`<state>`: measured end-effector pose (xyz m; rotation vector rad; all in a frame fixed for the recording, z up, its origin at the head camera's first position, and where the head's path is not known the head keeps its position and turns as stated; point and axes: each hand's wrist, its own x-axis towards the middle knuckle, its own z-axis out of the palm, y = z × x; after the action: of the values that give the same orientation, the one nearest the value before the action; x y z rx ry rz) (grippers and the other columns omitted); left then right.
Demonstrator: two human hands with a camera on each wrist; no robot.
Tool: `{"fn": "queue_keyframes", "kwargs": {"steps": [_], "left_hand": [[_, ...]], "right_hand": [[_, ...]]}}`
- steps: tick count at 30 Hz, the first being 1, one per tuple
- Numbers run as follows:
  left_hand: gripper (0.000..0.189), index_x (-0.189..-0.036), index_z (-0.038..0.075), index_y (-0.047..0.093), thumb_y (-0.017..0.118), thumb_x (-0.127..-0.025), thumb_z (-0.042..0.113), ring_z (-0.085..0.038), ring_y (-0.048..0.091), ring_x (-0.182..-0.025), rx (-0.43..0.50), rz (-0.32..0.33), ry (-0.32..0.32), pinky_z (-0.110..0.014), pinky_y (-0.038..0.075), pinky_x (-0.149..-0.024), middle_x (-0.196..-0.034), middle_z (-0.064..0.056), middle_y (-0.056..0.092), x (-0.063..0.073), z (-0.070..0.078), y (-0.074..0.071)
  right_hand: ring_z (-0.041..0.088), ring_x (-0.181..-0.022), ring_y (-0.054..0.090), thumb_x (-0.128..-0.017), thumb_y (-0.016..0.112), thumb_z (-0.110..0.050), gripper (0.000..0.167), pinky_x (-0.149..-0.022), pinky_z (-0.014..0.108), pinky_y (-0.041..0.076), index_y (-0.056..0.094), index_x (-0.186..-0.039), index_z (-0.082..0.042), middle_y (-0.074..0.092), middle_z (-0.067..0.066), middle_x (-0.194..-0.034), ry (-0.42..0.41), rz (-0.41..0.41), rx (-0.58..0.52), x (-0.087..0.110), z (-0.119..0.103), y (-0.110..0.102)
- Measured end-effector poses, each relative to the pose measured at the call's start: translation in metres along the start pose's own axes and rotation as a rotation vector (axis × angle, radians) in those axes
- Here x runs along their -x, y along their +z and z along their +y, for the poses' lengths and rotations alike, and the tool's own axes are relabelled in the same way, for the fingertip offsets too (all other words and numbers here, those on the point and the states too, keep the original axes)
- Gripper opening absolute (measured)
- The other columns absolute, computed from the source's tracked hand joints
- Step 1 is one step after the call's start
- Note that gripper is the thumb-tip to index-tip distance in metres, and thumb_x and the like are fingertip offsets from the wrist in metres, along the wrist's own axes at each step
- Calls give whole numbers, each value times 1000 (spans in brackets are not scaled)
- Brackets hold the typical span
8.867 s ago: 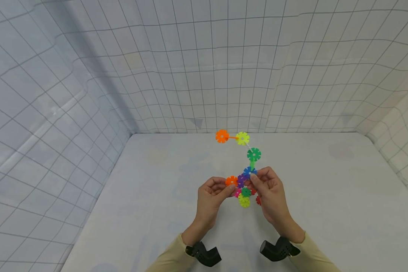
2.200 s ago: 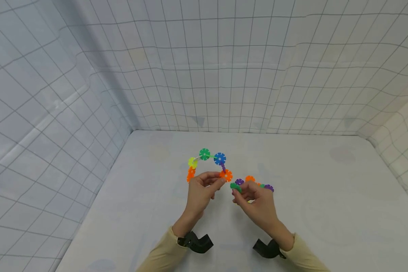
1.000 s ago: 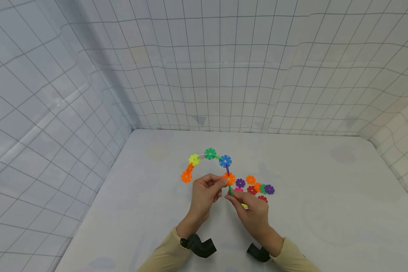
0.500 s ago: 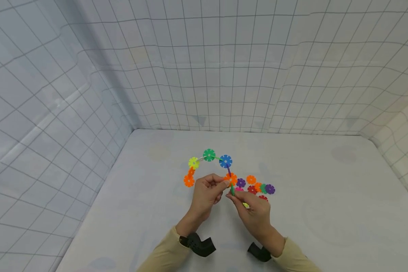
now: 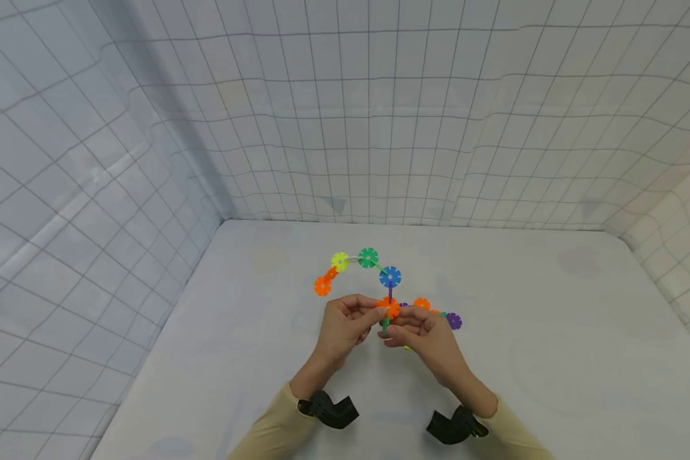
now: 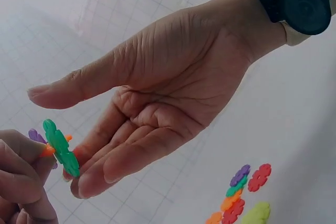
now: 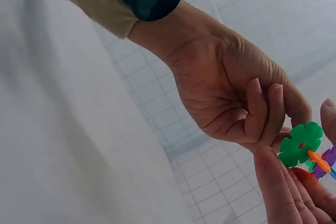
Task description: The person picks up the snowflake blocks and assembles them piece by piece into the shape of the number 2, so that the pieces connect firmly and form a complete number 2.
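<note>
Green disc (image 6: pixel 62 148) standing edge-on, just on the near side of the left pinch

From where I stand, the person's left hand (image 5: pixel 345 327) is the firm one: its thumb and fingers pinch an orange disc (image 5: pixel 390 308) by its left side. On the near side of that pinch, toward the person's body, sits the green disc, slotted across the orange one at right angles, with orange showing on both its faces. From above it makes a narrow strip, its long axis running out from the grip toward the body.

The right hand (image 5: pixel 430 342) is the nearer one to it, spread about it with the thumb apart from one face and the fingers stretched past the other; whether a fingertip touches the rim, I can't tell.

Beyond the grip, away from the body, a purple disc (image 5: pixel 390 294) turned edge-on joins the orange one to a blue disc (image 5: pixel 390 276), and the chain (image 5: pixel 368 257) bends leftward from there. Right of the grip, a loose orange disc (image 5: pixel 421 303) and a loose purple disc (image 5: pixel 454 321) lie past the right hand on the white table (image 5: pixel 253 358).
</note>
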<state>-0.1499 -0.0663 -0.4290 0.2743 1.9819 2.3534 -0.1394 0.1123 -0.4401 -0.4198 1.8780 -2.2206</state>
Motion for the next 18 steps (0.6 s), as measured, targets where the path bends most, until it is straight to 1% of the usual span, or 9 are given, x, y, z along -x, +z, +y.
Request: {"fn": "queue_keyframes", "kwargs": {"steps": [1,2,5,9,11,13,15,17,18], "left_hand": [[18,-96,-10,67,70,-85,4,-9,38,-43,-7,-10,-3,-18,30,-40,-68,-4,64,0,0,0],[18,-96,-9,67,70,-85,5,-9,39,-43,-14,-21,-1,-19,30,-40,-69,-5,65,0,0,0],[17,-96,-8,68,70,-85,5,-9,39,-43,-46,-44,7,-19,30,-40,-71,-6,66,0,1,0],[16,-98,-6,70,69,-86,4,-10,41,-43,-85,-62,27,-19,30,-41,-74,-11,68,-1,0,-1],[16,-100,-6,70,68,-87,2,-11,42,-45,-104,-71,34,-19,32,-42,-74,-14,67,-2,-2,0],[16,-101,-5,70,67,-87,3,-11,44,-47,-135,-77,42,-20,35,-45,-77,-13,68,-2,-2,1],[16,-102,-5,70,66,-88,2,-11,47,-51,-175,-74,51,-20,38,-48,-81,-13,68,0,5,4],[17,-103,-5,70,64,-91,5,-11,49,-55,-193,-64,42,-20,38,-48,-85,-10,68,1,11,6],[19,-104,-5,70,63,-92,7,-12,49,-56,-190,-57,40,-20,37,-48,-86,-7,68,1,9,6]], "right_hand": [[34,-85,68,-86,69,-5,31,-77,46,53,56,-108,12,67,19,-94,38,-15,-37,-1,-1,-2],[35,-85,67,-86,69,-7,33,-79,46,52,56,-108,13,67,20,-94,61,-27,-45,-1,-2,-3],[39,-86,66,-87,70,-11,34,-82,44,52,59,-108,13,68,20,-95,87,-64,-5,-3,-4,-6],[41,-88,65,-87,69,-12,33,-82,43,52,61,-109,11,69,18,-95,87,-94,37,-4,-4,-11],[40,-88,65,-87,70,-12,33,-82,43,52,61,-110,10,69,18,-95,84,-97,42,-5,-5,-13],[38,-89,66,-87,70,-12,34,-83,43,52,61,-112,10,69,18,-97,81,-99,33,-6,-5,-15],[38,-89,66,-87,70,-12,34,-83,44,52,61,-111,9,69,18,-97,71,-96,25,-6,-5,-17],[36,-90,66,-87,70,-11,33,-83,44,51,60,-112,9,68,19,-99,60,-85,8,-7,-6,-19],[36,-91,66,-87,70,-10,33,-83,44,51,60,-112,10,68,19,-99,53,-80,-2,-7,-6,-20]]}}
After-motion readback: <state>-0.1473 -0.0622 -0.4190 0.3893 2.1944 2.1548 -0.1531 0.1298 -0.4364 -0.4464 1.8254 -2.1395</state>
